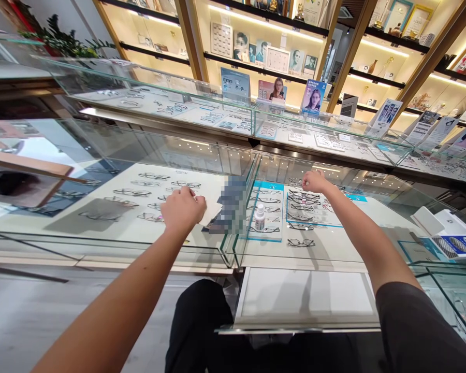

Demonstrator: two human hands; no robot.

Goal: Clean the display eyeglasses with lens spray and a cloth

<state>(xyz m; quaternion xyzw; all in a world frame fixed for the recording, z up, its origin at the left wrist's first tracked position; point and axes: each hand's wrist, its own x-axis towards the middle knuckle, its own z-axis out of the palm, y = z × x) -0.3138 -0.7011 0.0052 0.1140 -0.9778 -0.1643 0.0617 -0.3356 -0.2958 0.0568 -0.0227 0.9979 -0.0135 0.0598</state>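
My left hand (182,210) is closed over the left glass display case, with a thin white piece (212,213), paper or cloth, sticking out of its fingers. Rows of eyeglasses (130,192) lie inside the case around and below it. My right hand (314,181) is farther out over the right case, fingers pinched together; what they hold, if anything, is too small to make out. Beneath it are several eyeglasses (301,242), some on blue-edged boards. A small white bottle (260,217) with a white cap stands upright to its left.
An open drawer (306,295) with a white inside sticks out before my legs. On the right case stands an open white and blue box (456,241). A brown tray (31,176) is at far left. Another glass counter (202,111) with ad cards runs behind, before lit shelves.
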